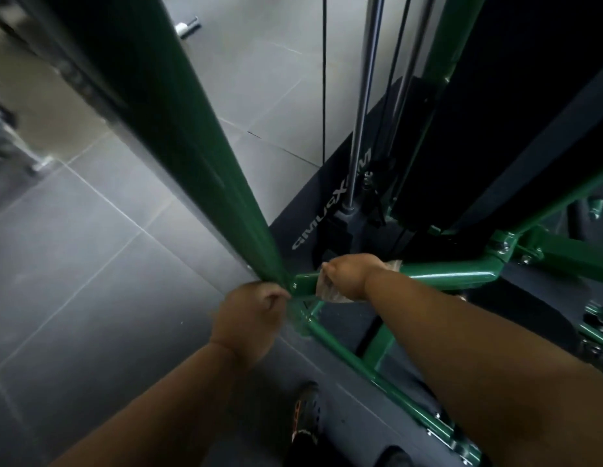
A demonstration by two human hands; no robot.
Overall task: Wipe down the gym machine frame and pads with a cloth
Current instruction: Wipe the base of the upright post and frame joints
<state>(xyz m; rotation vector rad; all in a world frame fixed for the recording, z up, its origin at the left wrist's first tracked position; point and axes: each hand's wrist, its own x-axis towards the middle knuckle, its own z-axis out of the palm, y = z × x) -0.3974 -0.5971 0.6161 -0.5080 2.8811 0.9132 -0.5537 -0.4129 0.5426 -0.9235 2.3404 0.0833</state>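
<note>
Cloth [328, 287], pale and crumpled, is sitting low on the green frame crossbar [438, 272], which is running left-right from the upright post [206, 156]. Right hand [352, 277] is curling over the bar, clamping the cloth against it. Left hand [248, 318] is gripping the post's base, fingers closed, arm extending downward.

Both bare arms reached forward and down; the left hand [248, 320] was fisted, the right hand [349, 277] curled, knuckles up.
</note>
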